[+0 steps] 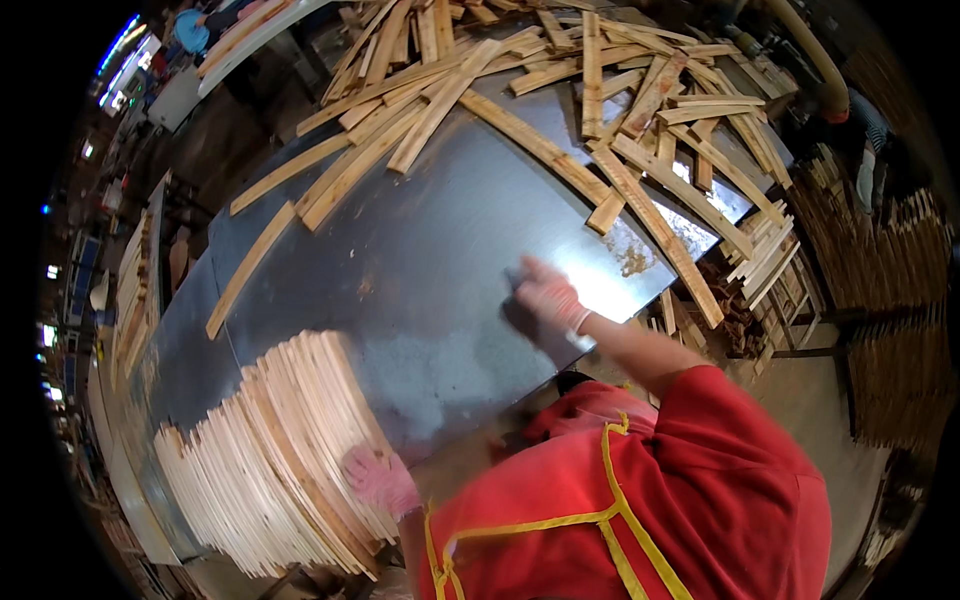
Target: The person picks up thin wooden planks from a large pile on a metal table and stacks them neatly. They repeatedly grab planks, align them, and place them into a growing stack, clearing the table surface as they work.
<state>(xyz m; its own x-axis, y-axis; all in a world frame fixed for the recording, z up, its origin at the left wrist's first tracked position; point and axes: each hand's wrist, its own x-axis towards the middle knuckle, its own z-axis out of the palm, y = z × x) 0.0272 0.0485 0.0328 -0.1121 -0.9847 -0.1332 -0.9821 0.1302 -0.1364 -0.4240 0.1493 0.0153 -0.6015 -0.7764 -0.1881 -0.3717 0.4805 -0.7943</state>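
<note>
My left hand (381,481), in a pinkish work glove, lies against the near end of a tight row of pale wood slats (290,440) standing on edge; its fingers look stretched out, and it grips nothing I can see. Over the middle of the dark metal tabletop (420,270) is my right hand (552,297), gloved and blurred. Its fingers appear drawn together, and a small dark shape shows at their tips, too smeared to name. A shadow falls on the metal beside it.
Loose wood strips (540,145) lie in a jumbled heap across the table's far side, several overhanging its right edge. One single strip (250,270) rests at the left. Stacked dark slats (900,370) stand at right. Another person (870,150) is at the far right.
</note>
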